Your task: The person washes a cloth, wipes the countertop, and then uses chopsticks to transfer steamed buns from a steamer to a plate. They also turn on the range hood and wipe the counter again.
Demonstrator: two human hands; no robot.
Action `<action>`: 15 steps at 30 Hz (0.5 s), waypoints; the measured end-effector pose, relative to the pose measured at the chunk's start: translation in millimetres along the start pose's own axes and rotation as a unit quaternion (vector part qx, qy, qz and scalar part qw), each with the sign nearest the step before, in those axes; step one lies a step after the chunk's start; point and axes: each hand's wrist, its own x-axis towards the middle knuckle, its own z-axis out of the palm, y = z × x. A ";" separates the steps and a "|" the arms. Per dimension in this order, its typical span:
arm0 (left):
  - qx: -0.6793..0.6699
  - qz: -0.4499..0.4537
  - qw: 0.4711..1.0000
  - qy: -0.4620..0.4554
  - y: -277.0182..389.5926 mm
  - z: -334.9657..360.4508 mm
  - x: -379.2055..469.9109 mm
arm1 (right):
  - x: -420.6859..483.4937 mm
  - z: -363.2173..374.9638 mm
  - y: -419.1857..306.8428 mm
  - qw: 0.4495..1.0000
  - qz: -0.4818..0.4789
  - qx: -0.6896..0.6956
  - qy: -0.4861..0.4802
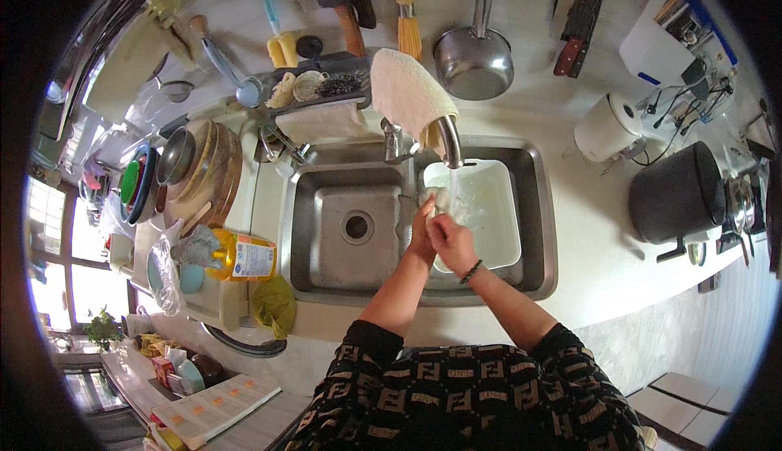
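Above the left side of a white plastic basin point(512, 231), my left hand point(423, 228) holds a small pale wet object point(438, 196). Its exact kind is hard to make out. The curled fingers of my right hand point(453, 242) close on the lower end of the same object, against my left hand. Water runs from the steel faucet point(452, 145) just beside my hands into the basin, which stands in the right bowl of the steel sink point(537, 219) with water in it. A cream towel point(406, 87) drapes over the faucet. My fingers partly hide the object.
The left sink bowl point(324, 206) has a drain. Left of the sink stand a yellow detergent bottle point(247, 256), a green bag point(274, 307) and wooden boards point(227, 176). A saucepan point(475, 63) hangs behind. To the right are a white appliance point(605, 127) and a dark pot point(675, 194).
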 end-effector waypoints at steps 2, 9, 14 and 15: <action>0.026 0.000 0.994 0.109 1.7 -20.3 6.6 | 2.6 -11.8 26.2 0.997 0.072 0.013 0.020; 0.084 0.043 0.992 0.079 -10.7 13.9 -12.0 | 14.5 -37.4 86.8 0.751 0.463 0.465 -0.077; 0.121 0.082 0.981 0.129 -2.7 -26.4 3.8 | 18.3 -34.6 76.6 0.825 0.412 0.384 0.049; 0.132 0.088 0.974 0.164 0.6 -43.2 9.9 | 18.7 -34.9 72.4 0.829 0.392 0.397 0.041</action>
